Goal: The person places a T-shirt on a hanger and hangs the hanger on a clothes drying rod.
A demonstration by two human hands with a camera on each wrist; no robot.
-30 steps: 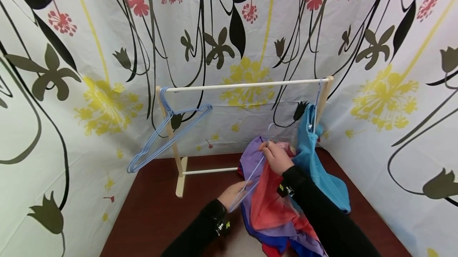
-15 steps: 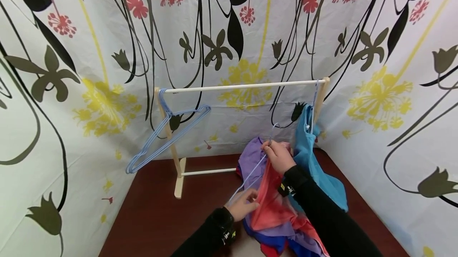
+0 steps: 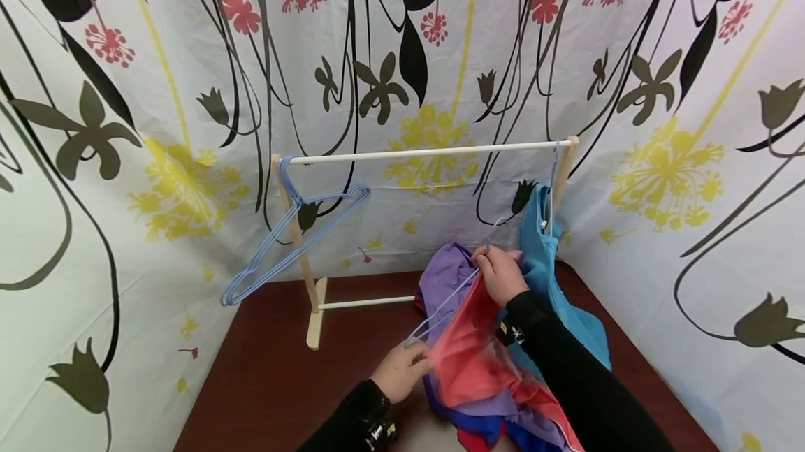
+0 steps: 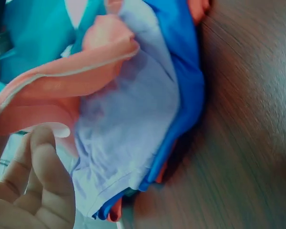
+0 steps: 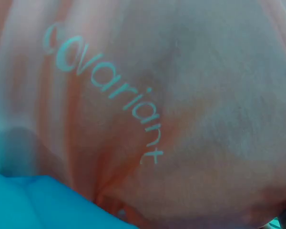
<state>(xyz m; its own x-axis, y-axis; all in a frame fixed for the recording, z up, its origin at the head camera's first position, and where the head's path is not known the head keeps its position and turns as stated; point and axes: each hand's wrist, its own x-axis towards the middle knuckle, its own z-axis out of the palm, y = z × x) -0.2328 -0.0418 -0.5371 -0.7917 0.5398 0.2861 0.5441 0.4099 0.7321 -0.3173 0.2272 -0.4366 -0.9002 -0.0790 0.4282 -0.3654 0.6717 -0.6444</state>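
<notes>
My right hand (image 3: 499, 274) pinches a light blue clothes hanger (image 3: 448, 300) just below its hook, beside the top of a coral shirt (image 3: 472, 368). Lower left, my left hand (image 3: 399, 370) is at the hanger's far end and pinches the shirt's edge, drawing it out toward that end. The left wrist view shows the coral edge (image 4: 66, 71) stretched between the fingers (image 4: 50, 160) and the pile. White curved lettering (image 5: 117, 86) on the coral cloth fills the right wrist view, where the right hand is hidden.
Purple and blue garments (image 3: 443, 274) lie piled under the shirt on the dark table (image 3: 270, 382). A wooden rack (image 3: 434, 150) stands behind, with blue hangers (image 3: 295, 235) at its left end and a turquoise garment (image 3: 562, 298) hanging at its right. A flowered curtain surrounds the table.
The left hand has shifted from the hanger's lower end to the coral shirt's edge, pulling it left. The right hand and hanger have moved slightly right.
</notes>
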